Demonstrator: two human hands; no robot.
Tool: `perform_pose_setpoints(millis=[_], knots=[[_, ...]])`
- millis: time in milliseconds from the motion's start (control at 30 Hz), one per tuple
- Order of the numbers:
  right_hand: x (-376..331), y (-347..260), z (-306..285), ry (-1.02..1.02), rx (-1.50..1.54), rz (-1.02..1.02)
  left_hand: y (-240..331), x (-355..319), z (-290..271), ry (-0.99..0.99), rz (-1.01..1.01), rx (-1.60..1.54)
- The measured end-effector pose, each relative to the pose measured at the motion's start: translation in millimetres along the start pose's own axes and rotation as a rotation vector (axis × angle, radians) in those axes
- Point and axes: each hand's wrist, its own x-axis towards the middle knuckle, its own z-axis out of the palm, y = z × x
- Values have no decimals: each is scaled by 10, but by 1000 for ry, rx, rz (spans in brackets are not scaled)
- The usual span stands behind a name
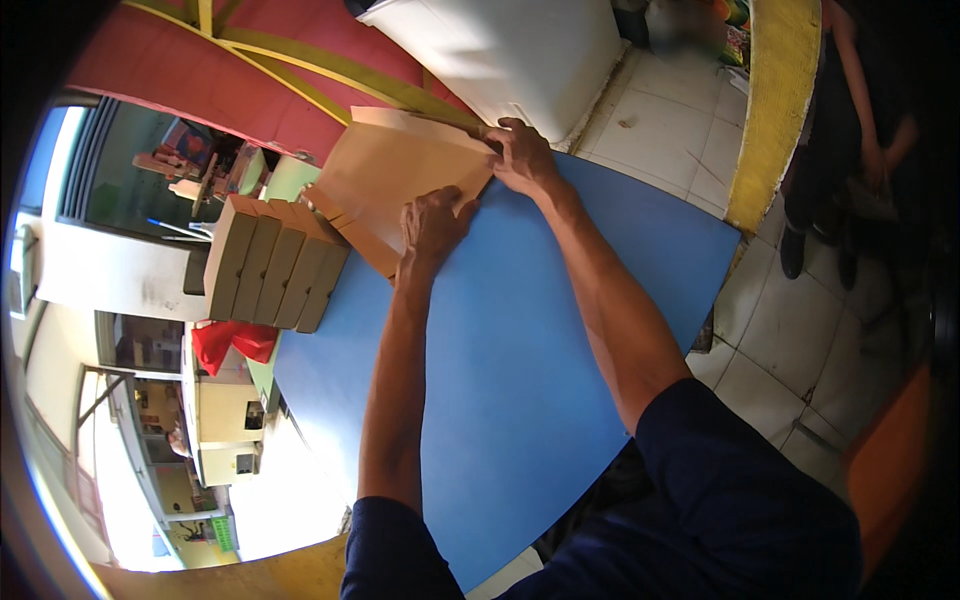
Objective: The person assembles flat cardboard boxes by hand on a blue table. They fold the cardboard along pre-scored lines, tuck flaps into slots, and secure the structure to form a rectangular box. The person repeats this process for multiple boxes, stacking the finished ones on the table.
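stack of folded cardboard boxes [272, 262], blue table [520, 370], red cloth [235, 342], white appliance [510, 50]

Counting up on the blue table

Two hands at work, left hand [432, 225] and right hand [522, 158], both pressed flat on one unfolded cardboard sheet [385, 175]. Beside it, one stack of folded cardboard boxes [272, 262], five by my count. One blue table [520, 360], one red cloth [232, 340] past its edge, one white appliance [500, 50] behind, and one other person [860, 130] standing at the right.
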Motion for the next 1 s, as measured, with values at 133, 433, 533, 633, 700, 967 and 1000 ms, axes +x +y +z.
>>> perform_pose_setpoints(millis=[133, 433, 533, 633, 700, 967, 1000], knots=[[-104, -129, 110, 131, -277, -70, 20, 11, 29, 8, -13, 9], [-52, -352, 202, 345, -38, -246, -27, -28, 148, 119, 27, 50], [-17, -342, 260, 352, 288, -107, -40, -49, 168, 167, 39, 15], [17, -306, 234, 112, 668, 193, -40, -33, 176, 221, 14, -23], [59, -347, 195, -7, 905, 307, -58, -19, 179, 258, 5, 2], [50, -165, 363, -488, 841, 399, -777, 253, -696, 748, -119, 186], [48, -185, 370, -517, 728, 353, -971, 303, -890, 755, -206, 175]])
